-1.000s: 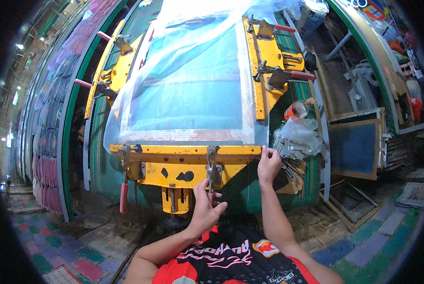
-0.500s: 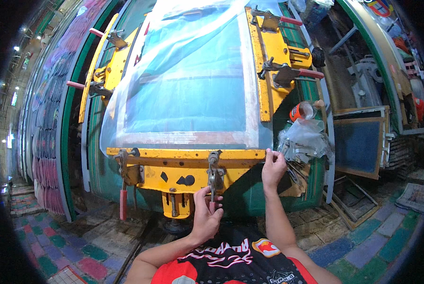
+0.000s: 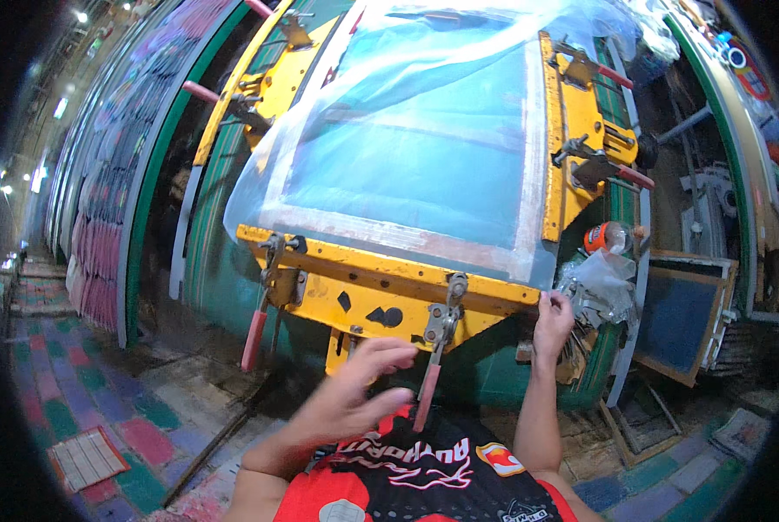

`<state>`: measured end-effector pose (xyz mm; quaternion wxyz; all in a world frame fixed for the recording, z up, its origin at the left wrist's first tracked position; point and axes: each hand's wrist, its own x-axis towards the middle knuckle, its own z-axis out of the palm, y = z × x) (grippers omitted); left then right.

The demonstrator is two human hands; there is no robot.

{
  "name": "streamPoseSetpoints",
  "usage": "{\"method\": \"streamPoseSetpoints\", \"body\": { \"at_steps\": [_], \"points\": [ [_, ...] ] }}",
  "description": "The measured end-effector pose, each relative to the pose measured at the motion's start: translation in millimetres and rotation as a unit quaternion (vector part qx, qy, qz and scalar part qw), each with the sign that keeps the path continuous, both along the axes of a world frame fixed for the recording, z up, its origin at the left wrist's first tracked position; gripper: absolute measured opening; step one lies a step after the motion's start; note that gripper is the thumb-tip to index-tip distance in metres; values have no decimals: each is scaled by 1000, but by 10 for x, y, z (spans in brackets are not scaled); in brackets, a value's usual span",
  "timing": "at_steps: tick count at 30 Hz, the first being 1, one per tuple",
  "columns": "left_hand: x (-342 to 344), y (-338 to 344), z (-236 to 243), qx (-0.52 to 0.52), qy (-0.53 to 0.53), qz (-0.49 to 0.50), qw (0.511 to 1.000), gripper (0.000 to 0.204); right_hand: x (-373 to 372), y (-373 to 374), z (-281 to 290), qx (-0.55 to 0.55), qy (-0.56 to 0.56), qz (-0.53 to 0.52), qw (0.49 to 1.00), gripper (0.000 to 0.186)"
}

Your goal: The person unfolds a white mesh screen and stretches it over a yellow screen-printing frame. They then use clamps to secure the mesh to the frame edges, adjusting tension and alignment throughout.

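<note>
A pale mesh sheet [image 3: 407,161] lies over a light rectangular frame [image 3: 389,242], its loose folds gathered toward the far side. Along the near edge runs a yellow metal clamping bar [image 3: 381,270] with two red-handled toggle clamps. My left hand [image 3: 350,396] is lifted, open and slightly blurred, just left of the right toggle clamp's red handle [image 3: 427,396], which hangs down toward me. With fingers pinched together, my right hand [image 3: 553,326] is at the right end of the bar, beside the mesh corner. What lies between those fingertips is too small to make out.
Further yellow clamp units [image 3: 572,148] line both sides. To the right are an orange-labelled clear bottle [image 3: 607,237], a crumpled plastic bag [image 3: 600,278] and a leaning dark-blue framed screen [image 3: 676,317]. Hanging pink and purple sheets [image 3: 102,244] fill the left.
My left hand has let go of the right toggle clamp's red handle and moved left. That handle now swings lower and outward. My right hand stays at the bar's end; the view has shifted.
</note>
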<state>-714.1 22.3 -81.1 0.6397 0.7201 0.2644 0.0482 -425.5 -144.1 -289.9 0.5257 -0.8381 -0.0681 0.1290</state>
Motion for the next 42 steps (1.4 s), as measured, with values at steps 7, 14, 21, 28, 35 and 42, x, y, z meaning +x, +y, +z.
{"method": "streamPoseSetpoints", "body": {
  "at_steps": [7, 14, 21, 28, 35, 42],
  "points": [
    [-874, 1451, -177, 228, -54, 403, 885, 17, -307, 176, 242, -10, -85, 1, 996, 26],
    [-1345, 2479, -1675, 303, 190, 422, 833, 36, -471, 248, 341, -43, -90, 4, 995, 32],
    [-1475, 2708, -2081, 295, 153, 432, 839, 40, -548, 316, 358, -106, -102, -17, 989, 41],
    [-1391, 2670, -1965, 347, 141, 435, 819, 28, -477, 404, 373, -192, -139, -51, 970, 41],
    [-1368, 2631, -1986, 409, 142, 400, 808, 25, -497, 474, 352, -222, -148, -64, 962, 46],
    [-1437, 2508, -1865, 361, 151, 351, 850, 51, -653, 379, 590, -227, -190, 25, 955, 54]
  ]
}}
